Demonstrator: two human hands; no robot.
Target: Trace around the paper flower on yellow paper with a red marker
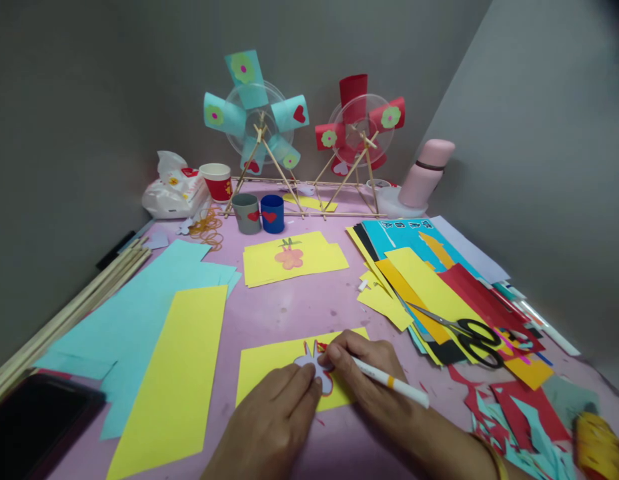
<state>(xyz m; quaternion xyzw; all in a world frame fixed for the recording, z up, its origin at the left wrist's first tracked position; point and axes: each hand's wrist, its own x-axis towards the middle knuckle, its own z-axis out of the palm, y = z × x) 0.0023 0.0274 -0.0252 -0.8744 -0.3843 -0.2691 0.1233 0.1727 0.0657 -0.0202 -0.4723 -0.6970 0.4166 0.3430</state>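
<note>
On a sheet of yellow paper [262,363] near the table's front edge lies a pale lilac paper cutout [309,360] shaped like a butterfly or flower with two thin prongs. My left hand [277,417] presses it down with flat, outstretched fingers. A white marker pen [389,381] with an orange band is gripped in my right hand [372,370], its tip close to the cutout's top right edge. Red lines show along parts of the cutout's outline. Beyond my hands, another yellow sheet [319,263] bears a pink-red coloured shape with two prongs.
Scissors [469,333] rest on stacked coloured paper [429,280] at right, beside red and blue scraps [519,417]. Yellow and light-blue sheets [139,320], sticks [84,300] and a phone [39,420] lie left. Behind stand two paper wheels [262,127], cups [247,215] and a pink flask [424,177].
</note>
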